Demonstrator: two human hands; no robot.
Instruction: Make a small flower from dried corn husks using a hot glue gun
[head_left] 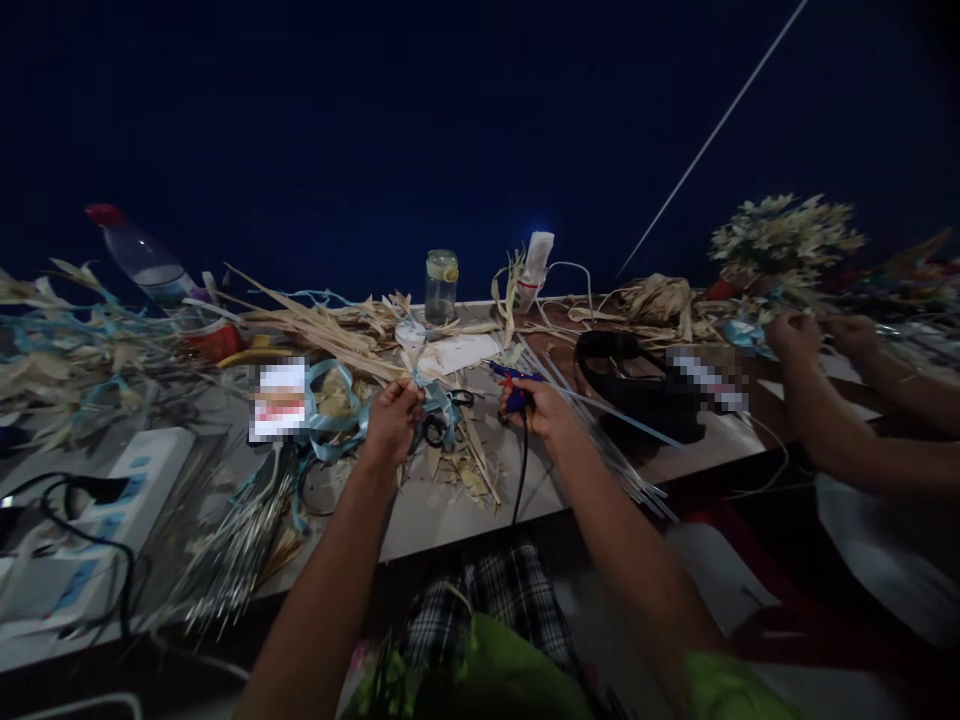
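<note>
My left hand is closed in a pinch over the middle of the table. A small pale piece of dried husk shows at its fingertips, partly covered by the fingers. In my right hand is a blue glue gun with a red trigger, its nozzle pointing left toward the other hand. The gun's black cord hangs down over the table's front edge. Light blue ribbon and black-handled scissors lie between the hands. Dried husk scraps are scattered just below them.
A glass jar stands behind a white sheet. To the left are a wire bundle, a power strip and a tilted bottle. Clear sticks and a black bag lie right, before another person's hands.
</note>
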